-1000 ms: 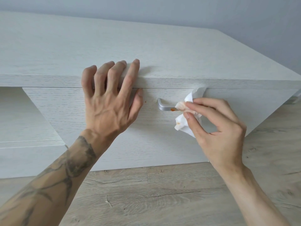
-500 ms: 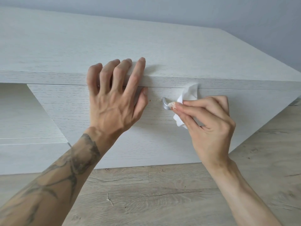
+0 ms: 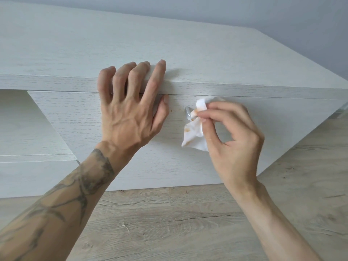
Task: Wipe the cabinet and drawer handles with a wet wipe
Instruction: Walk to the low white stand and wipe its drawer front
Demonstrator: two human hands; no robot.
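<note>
Wet wipe [image 3: 194, 136] pinched in right grip [image 3: 235, 140], pressed against handle [image 3: 187, 112]

The cabinet top [image 3: 169, 44] is pale, whitewashed wood or wood-look board, matt, with a fine straight grain that looks faintly rough. The drawer front [image 3: 84, 113] has the same finish. The handle [image 3: 188, 112] is silver metal, smooth with a soft sheen. The wet wipe [image 3: 194, 136] is thin white non-woven cloth or paper, crumpled and limp, blotched with orange-brown smears. The floor [image 3: 169, 223] is grey-beige wood-look planking, matt, with knots and dark crack lines. The wall [image 3: 263, 12] is smooth, matt grey-blue paint.
</note>
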